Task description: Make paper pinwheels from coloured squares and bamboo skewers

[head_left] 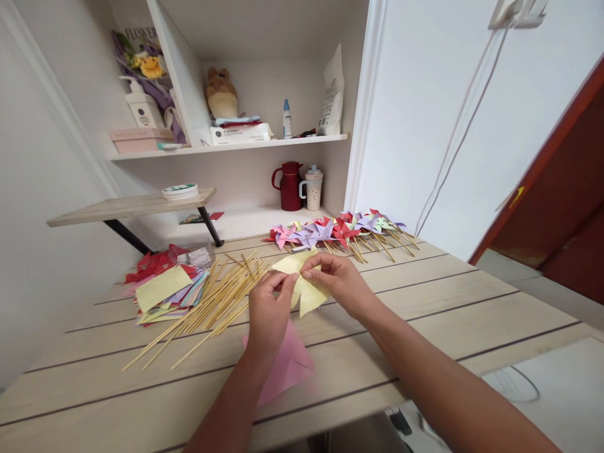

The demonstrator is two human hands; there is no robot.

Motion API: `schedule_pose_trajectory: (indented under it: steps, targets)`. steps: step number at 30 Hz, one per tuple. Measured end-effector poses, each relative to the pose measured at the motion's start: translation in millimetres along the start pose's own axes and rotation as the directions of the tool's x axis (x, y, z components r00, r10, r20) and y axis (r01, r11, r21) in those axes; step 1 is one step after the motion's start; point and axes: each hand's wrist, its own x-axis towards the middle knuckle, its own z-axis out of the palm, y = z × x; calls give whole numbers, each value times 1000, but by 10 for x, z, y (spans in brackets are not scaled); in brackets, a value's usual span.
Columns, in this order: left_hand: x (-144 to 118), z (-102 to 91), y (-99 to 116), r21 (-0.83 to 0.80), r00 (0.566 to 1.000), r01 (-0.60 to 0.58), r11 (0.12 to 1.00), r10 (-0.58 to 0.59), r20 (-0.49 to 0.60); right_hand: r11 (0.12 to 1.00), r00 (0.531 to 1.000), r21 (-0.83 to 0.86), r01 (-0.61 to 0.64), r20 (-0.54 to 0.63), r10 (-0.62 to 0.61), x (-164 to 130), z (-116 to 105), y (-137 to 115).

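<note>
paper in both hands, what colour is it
Pale yellow; the folded paper is pinched between the left hand and right hand, clearest in the head view.

I am seeing a pale yellow paper piece [306, 286], folded into pointed flaps, hanging just above the wooden tabletop between both hands, pinched at its centre, its lower point angling down toward a pink sheet beneath.

Yellow paper [306, 286]; pink paper [285, 365]; pale wood sticks [212, 302]; red, purple, pink pinwheels [340, 229]; dark red jug [289, 185].
</note>
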Motion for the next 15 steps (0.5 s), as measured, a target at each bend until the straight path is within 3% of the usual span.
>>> schedule_pose_trajectory:
  steps: [10, 15]
  targets:
    - [-4, -7, -13, -7, 999, 10, 1000, -10, 34, 987, 993, -124, 102, -46, -108, -1, -16, 2]
    - [0, -6, -5, -47, 997, 7, 999, -4, 80, 951, 969, -227, 209, -82, -232, -19, -12, -61]
